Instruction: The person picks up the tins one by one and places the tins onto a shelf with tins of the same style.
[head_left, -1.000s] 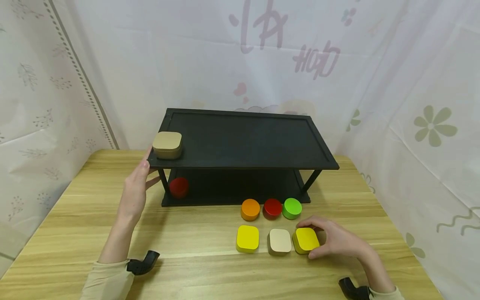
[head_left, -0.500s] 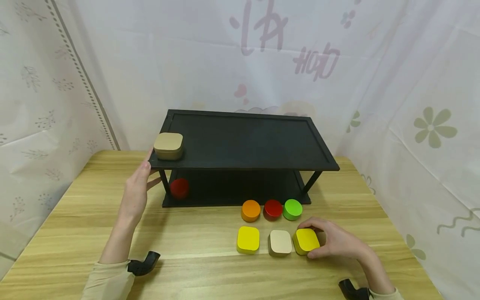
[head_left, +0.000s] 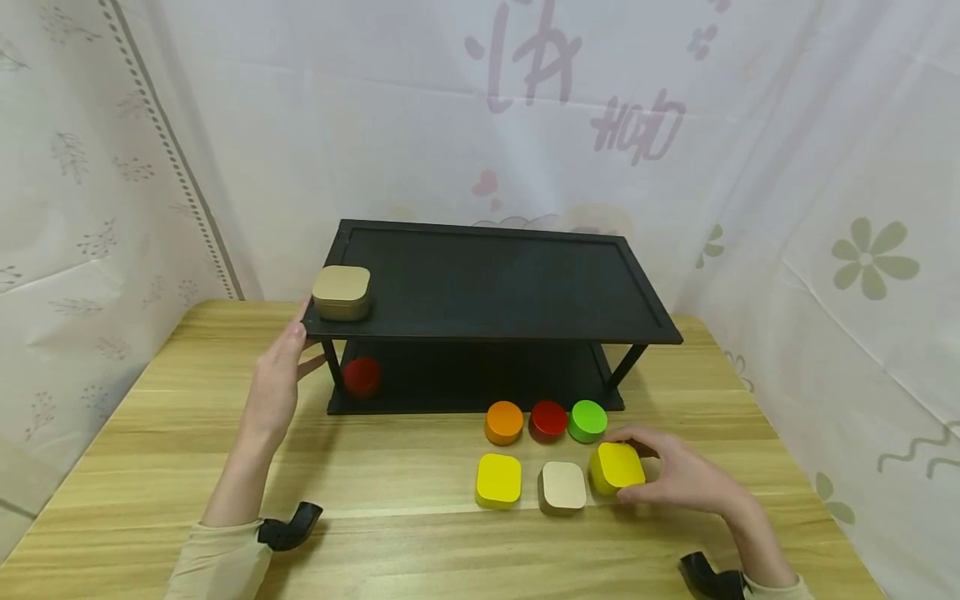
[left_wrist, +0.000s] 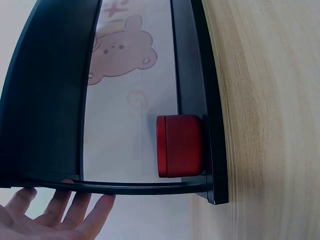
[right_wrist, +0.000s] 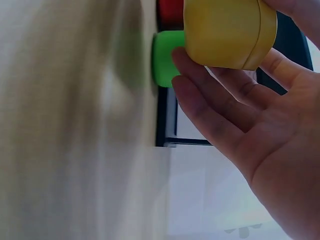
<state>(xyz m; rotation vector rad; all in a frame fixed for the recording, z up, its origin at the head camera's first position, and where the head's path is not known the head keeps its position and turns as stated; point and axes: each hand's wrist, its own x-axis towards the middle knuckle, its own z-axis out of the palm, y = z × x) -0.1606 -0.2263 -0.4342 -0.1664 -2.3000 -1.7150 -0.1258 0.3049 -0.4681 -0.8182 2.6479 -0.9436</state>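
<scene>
My right hand [head_left: 678, 471] holds a yellow square tin [head_left: 618, 468] between thumb and fingers. In the right wrist view the same yellow tin [right_wrist: 225, 32] shows a lid seam, and a green round tin [right_wrist: 167, 59] appears beyond my fingertips. My left hand [head_left: 276, 383] grips the front left end of a black two-tier shelf [head_left: 495, 283], thumb at the top corner. The left wrist view has the fingers of my left hand [left_wrist: 60, 215] at the shelf's end edge. A beige square tin [head_left: 342, 293] stands on the top tier at the left; a red round tin [left_wrist: 180, 146] sits below it.
Before the shelf stand an orange round tin [head_left: 504, 422], a red round tin [head_left: 548, 422] and a green round tin [head_left: 587, 421]. Nearer me are another yellow square tin [head_left: 498, 481] and a beige square tin [head_left: 562, 487], on a wooden table [head_left: 390, 533]. Printed cloth [head_left: 405, 125] hangs behind.
My right hand has raised the yellow square tin and shifted it slightly away from me, tilting it. My left hand stays at the shelf's left end. The head view has shifted slightly.
</scene>
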